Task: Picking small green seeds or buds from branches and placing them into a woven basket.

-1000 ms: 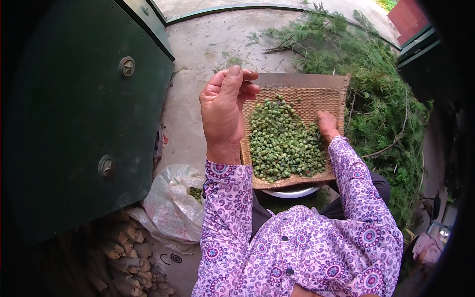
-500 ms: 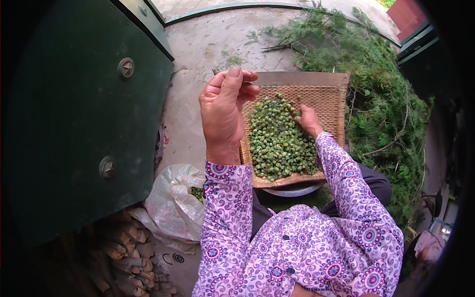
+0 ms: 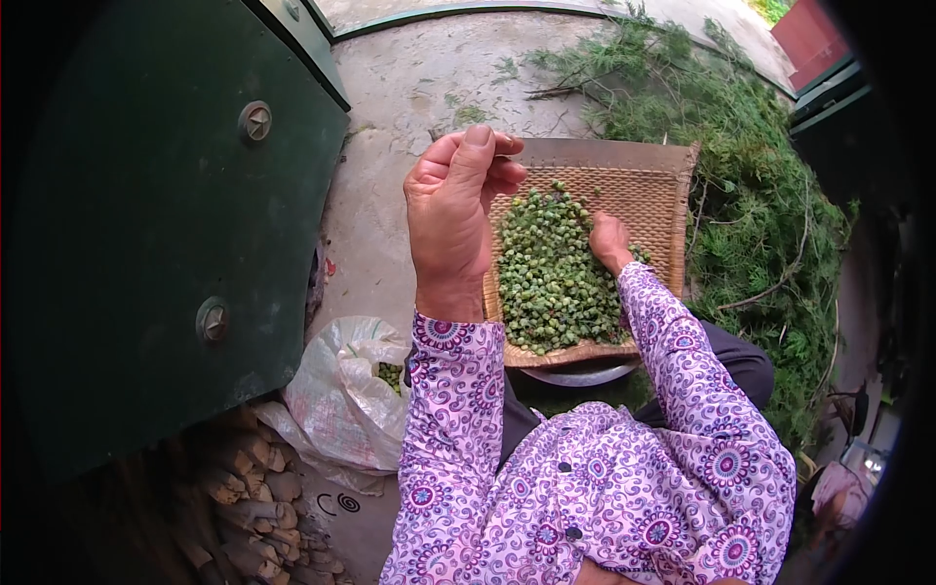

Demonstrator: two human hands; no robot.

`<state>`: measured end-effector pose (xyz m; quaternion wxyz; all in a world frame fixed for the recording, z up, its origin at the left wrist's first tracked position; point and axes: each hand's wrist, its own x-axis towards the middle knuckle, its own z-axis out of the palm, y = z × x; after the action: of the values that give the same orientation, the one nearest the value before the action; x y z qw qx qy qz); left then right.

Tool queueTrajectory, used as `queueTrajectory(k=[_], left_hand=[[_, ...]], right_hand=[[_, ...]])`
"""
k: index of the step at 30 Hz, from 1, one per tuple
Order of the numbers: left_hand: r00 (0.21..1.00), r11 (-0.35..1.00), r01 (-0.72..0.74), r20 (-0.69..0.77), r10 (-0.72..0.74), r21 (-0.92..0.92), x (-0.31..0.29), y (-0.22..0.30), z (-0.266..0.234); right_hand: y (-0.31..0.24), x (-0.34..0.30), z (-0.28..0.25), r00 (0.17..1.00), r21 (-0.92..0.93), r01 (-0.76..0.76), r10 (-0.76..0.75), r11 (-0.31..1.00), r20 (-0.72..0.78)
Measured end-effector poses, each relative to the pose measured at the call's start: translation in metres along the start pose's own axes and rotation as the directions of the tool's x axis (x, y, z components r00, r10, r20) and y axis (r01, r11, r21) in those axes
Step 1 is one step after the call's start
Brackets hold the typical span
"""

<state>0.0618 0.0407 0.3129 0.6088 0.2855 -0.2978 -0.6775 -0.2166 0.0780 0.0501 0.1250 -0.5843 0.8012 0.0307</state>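
A woven winnowing tray (image 3: 655, 195) with a flat strip along its far edge lies in front of my knees. Heaped over its left and middle part are small round green seed cones (image 3: 558, 278). My left hand (image 3: 451, 219) is raised above the tray's left side, thumb against curled fingers; whatever may be in that pinch is too small to make out. At the right edge of the heap, my right hand (image 3: 611, 242) reaches down with its fingers bent, their tips hidden among or behind the cones. Under the tray's near edge shows a metal basin rim (image 3: 585, 376).
Cut evergreen branches (image 3: 746, 229) lie piled along the right. A whitish plastic sack (image 3: 341, 400) holding more green cones stands at my left. Behind it are stacked firewood sticks (image 3: 258, 512) and a dark coil (image 3: 349, 504). A dark green metal door (image 3: 175, 224) fills the left side.
The right hand's thumb, earlier stretched out, is tucked in, and the hand is more closed. My left hand keeps its raised pose. The whole view has shifted slightly.
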Motion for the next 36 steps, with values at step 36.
queueTrajectory(k=[36], left_hand=[[0.998, 1.0, 0.012, 0.066, -0.013, 0.011, 0.005, -0.011, 0.002]], right_hand=[[0.034, -0.184, -0.058, 0.951, 0.577, -0.188, 0.0, 0.795, 0.31]])
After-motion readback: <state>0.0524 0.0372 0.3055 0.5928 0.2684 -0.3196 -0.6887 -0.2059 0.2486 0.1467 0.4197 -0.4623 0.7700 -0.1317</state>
